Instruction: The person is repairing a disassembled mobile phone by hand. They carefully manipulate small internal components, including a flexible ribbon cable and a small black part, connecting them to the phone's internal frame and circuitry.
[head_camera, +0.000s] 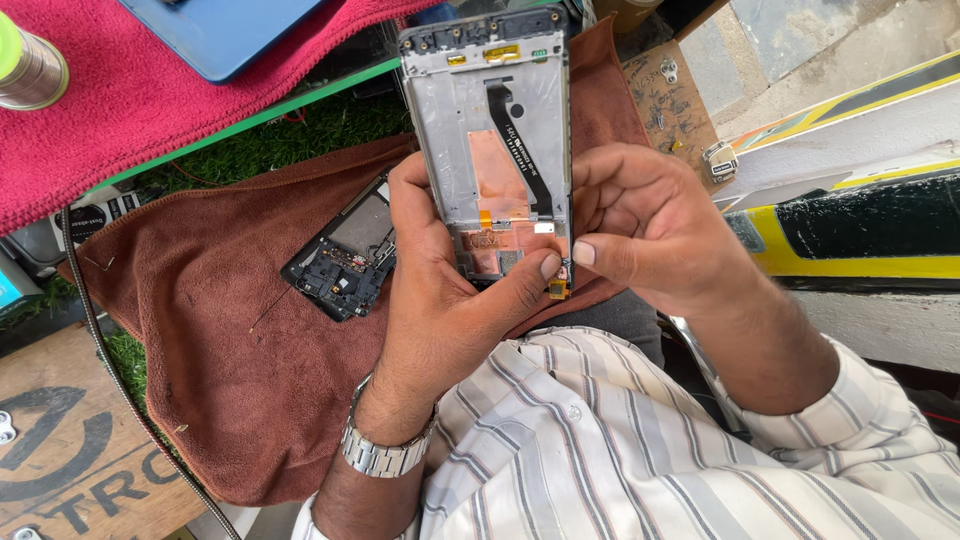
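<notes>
Currently: left hand (440, 290) and right hand (640, 225) both closed around opened grey metal phone frame (488, 120), above brown cloth (230, 330); black phone back cover (345, 255) near cloth's centre.

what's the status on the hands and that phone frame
Left hand and right hand both grip phone frame, thumbs meeting at its lower edge. Frame upright, open side showing. Black back part lies apart on brown cloth. Nothing in the way.
</notes>
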